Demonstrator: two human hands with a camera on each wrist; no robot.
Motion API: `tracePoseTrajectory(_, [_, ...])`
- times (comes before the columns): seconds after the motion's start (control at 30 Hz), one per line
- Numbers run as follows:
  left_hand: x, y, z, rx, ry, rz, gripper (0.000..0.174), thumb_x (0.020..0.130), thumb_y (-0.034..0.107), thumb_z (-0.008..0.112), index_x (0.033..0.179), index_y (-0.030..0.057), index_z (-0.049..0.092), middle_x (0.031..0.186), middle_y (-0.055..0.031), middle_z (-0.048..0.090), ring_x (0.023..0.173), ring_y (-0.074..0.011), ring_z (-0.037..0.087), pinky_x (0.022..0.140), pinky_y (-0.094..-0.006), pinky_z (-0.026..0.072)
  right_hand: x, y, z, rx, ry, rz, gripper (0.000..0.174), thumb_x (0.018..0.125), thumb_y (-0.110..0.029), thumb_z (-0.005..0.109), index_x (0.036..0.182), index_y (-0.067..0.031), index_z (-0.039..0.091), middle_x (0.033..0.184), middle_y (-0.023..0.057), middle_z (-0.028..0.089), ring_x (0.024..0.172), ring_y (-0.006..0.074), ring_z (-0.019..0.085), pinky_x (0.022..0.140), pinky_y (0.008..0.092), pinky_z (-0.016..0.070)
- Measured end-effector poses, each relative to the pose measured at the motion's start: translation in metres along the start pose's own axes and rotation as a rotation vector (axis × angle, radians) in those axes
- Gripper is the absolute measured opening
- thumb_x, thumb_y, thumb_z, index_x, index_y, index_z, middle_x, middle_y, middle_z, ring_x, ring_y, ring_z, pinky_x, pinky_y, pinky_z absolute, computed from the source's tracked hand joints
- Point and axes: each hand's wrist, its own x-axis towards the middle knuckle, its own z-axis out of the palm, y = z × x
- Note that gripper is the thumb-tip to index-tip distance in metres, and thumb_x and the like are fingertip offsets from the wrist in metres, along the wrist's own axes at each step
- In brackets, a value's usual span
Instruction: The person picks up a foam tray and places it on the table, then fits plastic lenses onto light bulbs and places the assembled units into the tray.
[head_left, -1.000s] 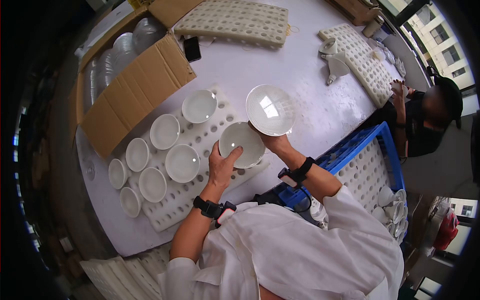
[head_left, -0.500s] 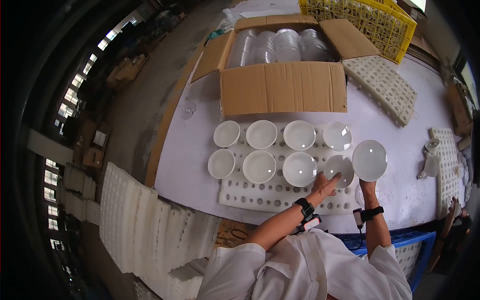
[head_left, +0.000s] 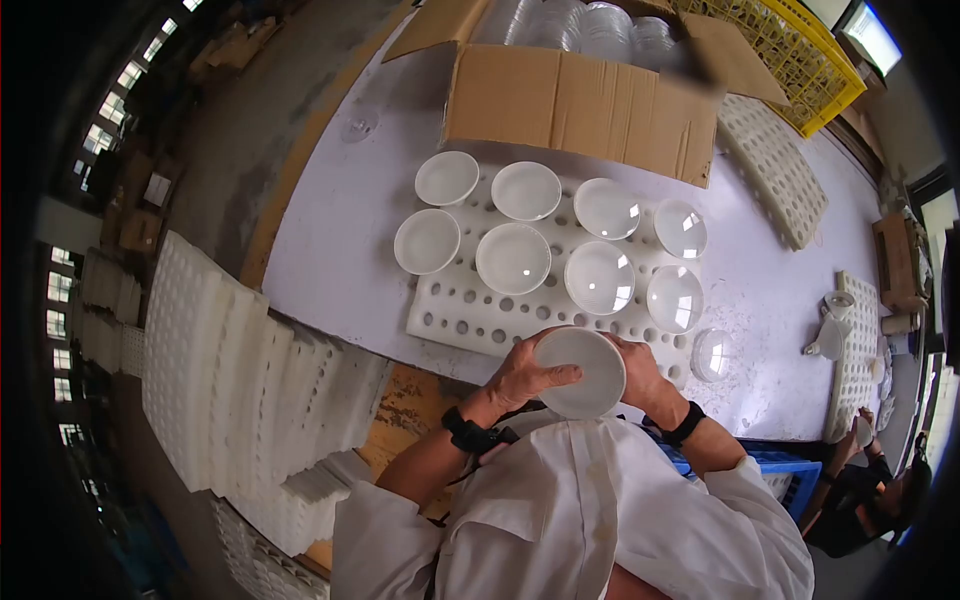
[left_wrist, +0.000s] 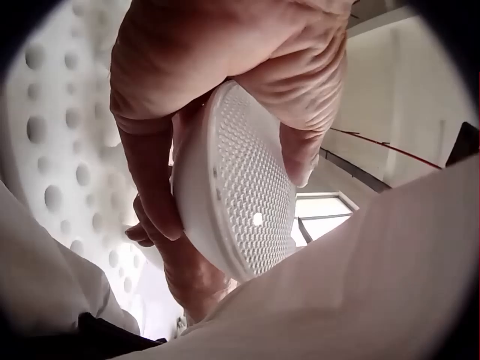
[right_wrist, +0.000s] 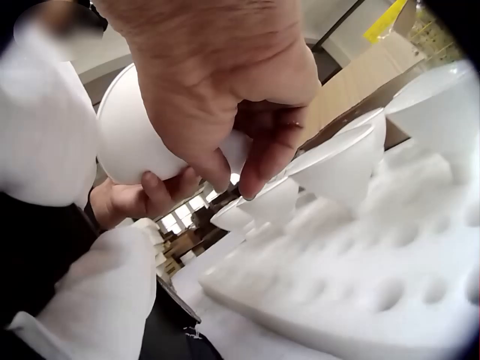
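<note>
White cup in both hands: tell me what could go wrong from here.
The left hand and right hand hold the white cup in the air at the table edge, off the foam tray; a slip might drop it past the table.
Fingertips touch its textured face, which may smudge.
The loose clear lens beside the tray could get knocked.

Table (head_left: pixel 340 240) bears foam tray (head_left: pixel 470 310), cardboard box (head_left: pixel 580 100) — a loose lens (head_left: pixel 708 355).

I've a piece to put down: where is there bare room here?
Free: the near row of the white holed foam tray, before the round white bowls; the pale tabletop left of it. Crowded: the tray's two far rows.
</note>
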Motion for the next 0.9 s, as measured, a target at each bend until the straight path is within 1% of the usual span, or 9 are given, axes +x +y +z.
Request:
tracePoseTrajectory(0.17, [-0.053,-0.021,-0.049,-0.299,0.217,-0.044,0.048,0.077,0.013,0.070,0.119,-0.0005,0.050,0.108,-0.0077,0.058,0.099,-0.0156,0.055,0.088,-0.0295,0.0443,0.043,-0.023,0.040,0.121,0.051,-0.239,0.059,0.071,-0.018,0.068,0.126,-0.0074,0.047,0.124,0.0118,0.052,0.103,0.0287,0.058,0.074,0.0376,0.0542])
tracePoseTrajectory(0.3, [-0.082,-0.020,-0.105,-0.422,0.723,0.168,0.044,0.079,0.009,0.067,0.118,0.0001,0.051,0.108,-0.0078,0.058,0.098,-0.0178,0.056,0.085,-0.0322,0.0468,0.034,-0.016,0.061,0.038,-0.122,-0.051,0.061,0.074,-0.016,0.070,0.129,-0.0110,0.045,0.132,0.0142,0.044,0.113,0.0324,0.050,0.090,0.0384,0.0475])
tracePoseTrajectory(0.4, [-0.085,-0.021,-0.141,-0.358,0.896,0.142,0.043,0.080,0.010,0.067,0.118,-0.0011,0.050,0.110,-0.0085,0.057,0.099,-0.0192,0.056,0.086,-0.0332,0.0472,0.021,-0.001,0.078,-0.125,-0.183,0.041,0.059,0.074,-0.017,0.068,0.129,-0.0149,0.047,0.134,0.0120,0.042,0.124,0.0323,0.038,0.102,0.0435,0.0337])
tracePoseTrajectory(0.5, [-0.081,-0.036,-0.169,-0.272,0.929,0.055,0.045,0.081,0.012,0.068,0.119,-0.0026,0.050,0.112,-0.0093,0.057,0.101,-0.0213,0.056,0.087,-0.0348,0.0476,0.016,0.015,0.092,-0.278,-0.070,-0.012,0.057,0.070,-0.018,0.068,0.124,-0.0141,0.052,0.132,0.0114,0.043,0.123,0.0307,0.039,0.102,0.0422,0.0339])
tracePoseTrajectory(0.67, [-0.069,-0.031,-0.193,-0.208,0.930,-0.191,0.055,0.083,0.030,0.065,0.123,-0.0028,0.047,0.111,-0.0150,0.058,0.095,-0.0270,0.061,0.075,-0.0388,0.0534,0.011,0.021,0.116,-0.261,0.182,-0.032,0.034,0.081,-0.016,0.052,0.114,-0.0174,0.058,0.124,0.0088,0.048,0.120,0.0277,0.041,0.103,0.0430,0.0330])
tracePoseTrajectory(0.7, [-0.067,-0.025,-0.191,-0.187,0.925,-0.217,0.048,0.084,0.032,0.063,0.122,0.0054,0.049,0.110,-0.0114,0.058,0.095,-0.0262,0.060,0.070,-0.0374,0.0527,0.010,0.020,0.119,-0.253,0.238,-0.024,0.032,0.081,-0.016,0.052,0.112,-0.0196,0.059,0.124,0.0072,0.048,0.119,0.0289,0.041,0.102,0.0450,0.0327])
tracePoseTrajectory(0.77, [-0.094,-0.054,-0.267,1.142,0.306,0.160,0.060,0.081,0.005,0.058,0.135,-0.0046,0.033,0.125,-0.0273,0.048,0.116,-0.0392,0.048,0.100,-0.0465,0.0376,0.011,0.022,0.134,-0.321,0.331,0.003,0.030,0.080,-0.018,0.054,0.109,-0.0215,0.060,0.124,0.0059,0.047,0.120,0.0309,0.040,0.102,0.0478,0.0309])
tracePoseTrajectory(0.83, [-0.091,-0.052,-0.256,0.612,0.435,0.110,0.069,0.074,0.002,0.063,0.135,-0.0066,0.032,0.124,-0.0299,0.048,0.117,-0.0396,0.047,0.101,-0.0419,0.0371,0.012,0.017,0.133,-0.375,0.328,0.045,0.028,0.078,-0.019,0.056,0.106,-0.0219,0.061,0.123,0.0060,0.047,0.119,0.0323,0.039,0.103,0.0488,0.0291])
tracePoseTrajectory(0.9, [-0.084,-0.055,-0.266,0.448,0.357,0.176,0.072,0.072,0.017,0.073,0.130,-0.0080,0.038,0.120,-0.0304,0.050,0.111,-0.0395,0.051,0.099,-0.0421,0.0390,0.015,0.016,0.137,-0.373,0.347,0.097,0.029,0.078,-0.020,0.056,0.107,-0.0207,0.061,0.124,0.0074,0.047,0.120,0.0321,0.039,0.103,0.0490,0.0291])
